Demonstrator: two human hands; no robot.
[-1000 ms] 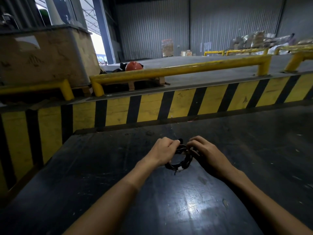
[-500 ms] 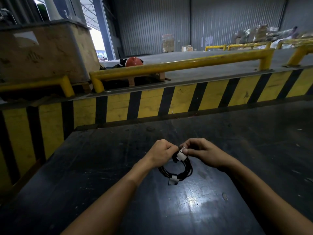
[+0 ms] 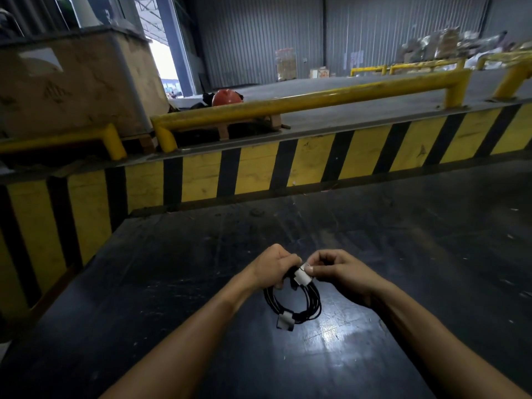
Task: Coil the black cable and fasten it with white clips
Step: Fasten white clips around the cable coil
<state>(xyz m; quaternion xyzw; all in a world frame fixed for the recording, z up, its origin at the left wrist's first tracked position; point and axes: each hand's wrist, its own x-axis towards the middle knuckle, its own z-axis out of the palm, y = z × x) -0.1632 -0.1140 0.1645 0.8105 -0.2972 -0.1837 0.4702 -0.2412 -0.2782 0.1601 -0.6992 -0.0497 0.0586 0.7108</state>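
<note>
Head view, both hands pinching coiled black cable (image 3: 292, 302) (two white clips on)

Top of black cable (image 3: 293, 305) behind hands (image 3: 275, 267).

Your single head-worn camera looks forward and down from above your own forearms, which enter from the bottom edge and meet near the lower centre. Your left hand (image 3: 275, 269) and right hand (image 3: 342, 273) lie close to the lens, over the dark, scuffed, glossy work surface (image 3: 172, 283) that fills the lower half. The wide-angle lens bows straight lines: the yellow-and-black striped barrier (image 3: 259, 171) crosses mid-frame, rising toward the right, with the yellow tubular steel guard rail (image 3: 316, 100) just behind it. Farther off, small and high in the frame, stands the grey corrugated metal wall (image 3: 259, 33). No second view shares this scene.
</note>
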